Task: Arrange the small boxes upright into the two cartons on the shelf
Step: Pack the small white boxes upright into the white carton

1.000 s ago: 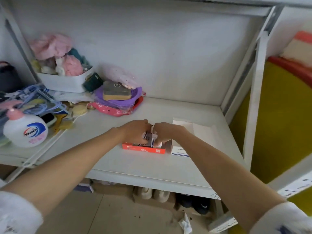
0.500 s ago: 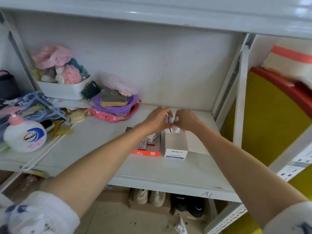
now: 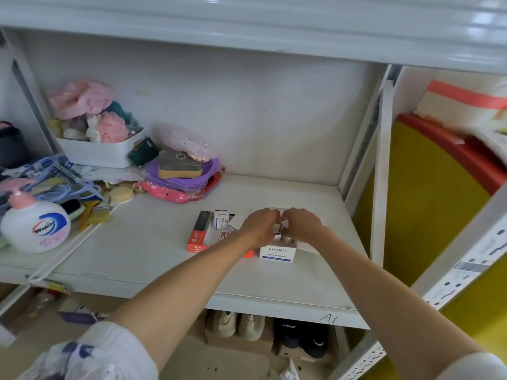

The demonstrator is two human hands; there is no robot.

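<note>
White carton (image 3: 277, 253), blue "PAPER CUPS" print

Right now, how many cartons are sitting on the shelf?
2. The orange carton lies left of the hands, a small box standing in it. The white carton sits below both hands. More small boxes may be hidden.

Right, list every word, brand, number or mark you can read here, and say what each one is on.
"Walch": soap pump bottle at the left.
"PAPER CLIPS", with a smaller line above that looks like "SHANGHU": front of the white carton.
"A1", handwritten: front edge of the shelf.
Orange carton: white logo and print, too small to read.
Small upright box, pink packet, shelf-post sticker: print blurred, unreadable.
</note>
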